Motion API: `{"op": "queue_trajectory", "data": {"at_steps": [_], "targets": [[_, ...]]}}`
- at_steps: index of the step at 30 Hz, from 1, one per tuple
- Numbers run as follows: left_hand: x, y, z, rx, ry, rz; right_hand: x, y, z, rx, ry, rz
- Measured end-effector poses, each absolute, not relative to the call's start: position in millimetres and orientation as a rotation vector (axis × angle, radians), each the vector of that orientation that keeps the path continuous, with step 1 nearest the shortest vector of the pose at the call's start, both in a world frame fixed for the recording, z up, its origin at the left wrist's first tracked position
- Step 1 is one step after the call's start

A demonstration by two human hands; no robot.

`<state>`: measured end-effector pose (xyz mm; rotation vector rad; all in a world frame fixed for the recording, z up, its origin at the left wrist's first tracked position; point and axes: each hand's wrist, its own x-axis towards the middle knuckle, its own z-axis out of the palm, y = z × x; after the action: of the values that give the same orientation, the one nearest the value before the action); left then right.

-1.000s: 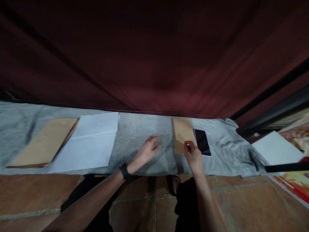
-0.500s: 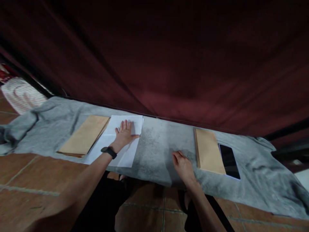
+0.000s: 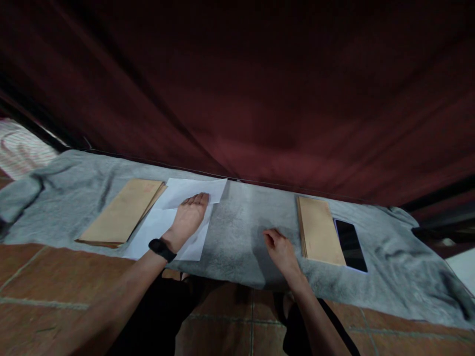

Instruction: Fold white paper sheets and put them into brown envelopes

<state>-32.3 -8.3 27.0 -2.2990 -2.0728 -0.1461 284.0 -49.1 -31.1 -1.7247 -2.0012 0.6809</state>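
My left hand (image 3: 189, 216), with a dark band on its wrist, has its fingers together at the right side of a white sheet of paper (image 3: 198, 185). The upper part of that sheet is lifted at its right corner, and the thumb is hidden beneath. More white paper (image 3: 148, 235) lies flat under it, with crease lines. Left of the paper, partly over it, rests a stack of brown envelopes (image 3: 122, 210). Over the grey cloth, my right hand (image 3: 281, 251) is curled closed, and nothing shows in it. A second brown envelope stack (image 3: 321, 231) lies to its right.
A dark phone (image 3: 351, 245) with a purple edge lies beside the right stack, against its edge. Grey cloth (image 3: 237, 237) covers the long narrow surface. Behind it hangs a dark red curtain (image 3: 260, 123). Tiled floor (image 3: 215, 331) shows below.
My left hand has gone from spread flat on the paper to fingers drawn together on the top sheet, whose right corner has risen and shifted right. My right hand stays nearly still.
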Motion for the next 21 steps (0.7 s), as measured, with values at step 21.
{"op": "queue_trajectory", "data": {"at_steps": [21], "targets": [[33.4, -3.2, -12.1, -2.267, -2.450, -0.235, 306.0, -24.8, -44.5, -1.796, -1.444, 0.788]]}}
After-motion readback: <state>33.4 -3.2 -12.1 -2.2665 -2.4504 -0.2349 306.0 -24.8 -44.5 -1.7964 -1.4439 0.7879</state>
